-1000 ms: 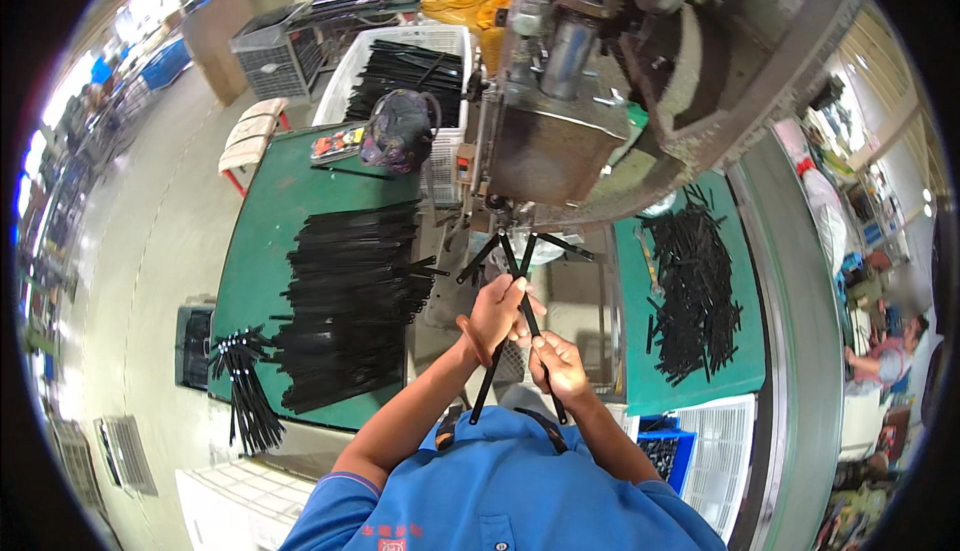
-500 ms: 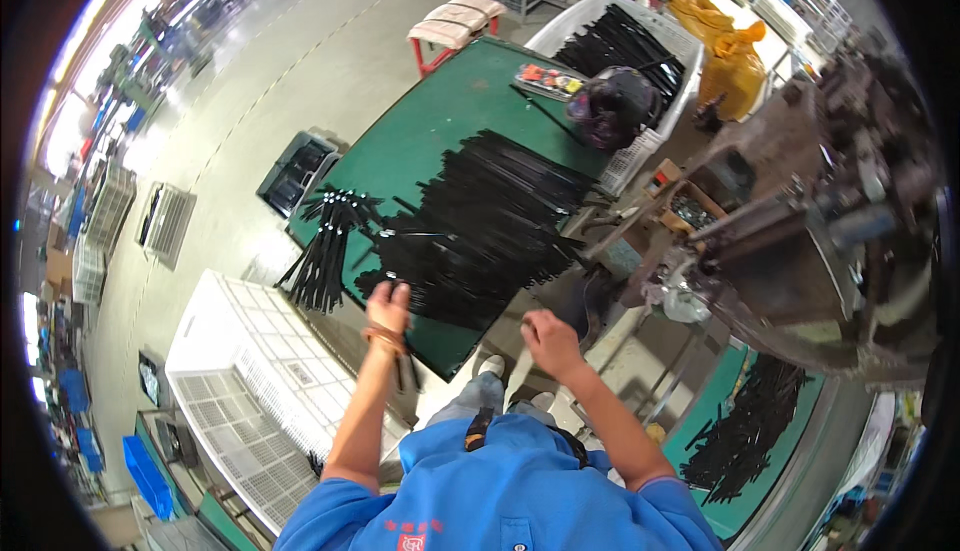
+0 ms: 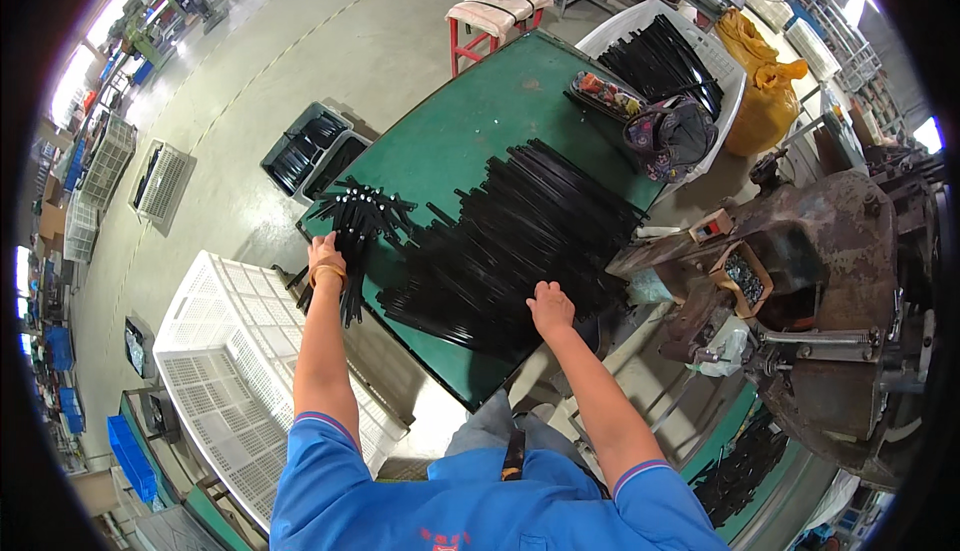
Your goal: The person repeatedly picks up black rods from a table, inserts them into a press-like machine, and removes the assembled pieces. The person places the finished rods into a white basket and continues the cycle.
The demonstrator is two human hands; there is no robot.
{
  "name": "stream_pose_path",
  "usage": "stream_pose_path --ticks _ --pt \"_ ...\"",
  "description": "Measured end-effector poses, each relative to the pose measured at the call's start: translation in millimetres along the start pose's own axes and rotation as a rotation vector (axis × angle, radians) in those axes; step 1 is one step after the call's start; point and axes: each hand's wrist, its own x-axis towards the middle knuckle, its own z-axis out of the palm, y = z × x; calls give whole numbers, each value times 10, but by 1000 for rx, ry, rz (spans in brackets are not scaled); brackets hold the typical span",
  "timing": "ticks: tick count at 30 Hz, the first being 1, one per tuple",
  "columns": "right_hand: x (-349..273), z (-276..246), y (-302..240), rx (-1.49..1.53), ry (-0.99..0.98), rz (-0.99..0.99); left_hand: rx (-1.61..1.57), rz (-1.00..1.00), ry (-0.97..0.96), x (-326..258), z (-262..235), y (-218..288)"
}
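1. The left hand (image 3: 325,254) closes around a bundle of black rods (image 3: 360,226) at the green table's (image 3: 470,131) near-left edge.
2. The right hand (image 3: 551,308) rests with fingers spread flat on the large pile of black strips (image 3: 510,241) mid-table.

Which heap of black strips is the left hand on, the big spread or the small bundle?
The small bundle at the green table's left corner: left hand rests there. Right hand touches the big spread mid-table.

Black strips (image 3: 510,241) cover a dark green tabletop (image 3: 470,131); white lattice crate (image 3: 215,341), red-legged stool (image 3: 497,9), yellow sack (image 3: 765,91).
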Motion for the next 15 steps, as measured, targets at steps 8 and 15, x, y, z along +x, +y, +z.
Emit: stream_pose_path --ticks 8,15 --pt "147 -148 41 221 131 -98 -150 58 93 45 107 -64" --pt "319 227 -442 -90 194 -186 -244 237 321 -182 98 8"
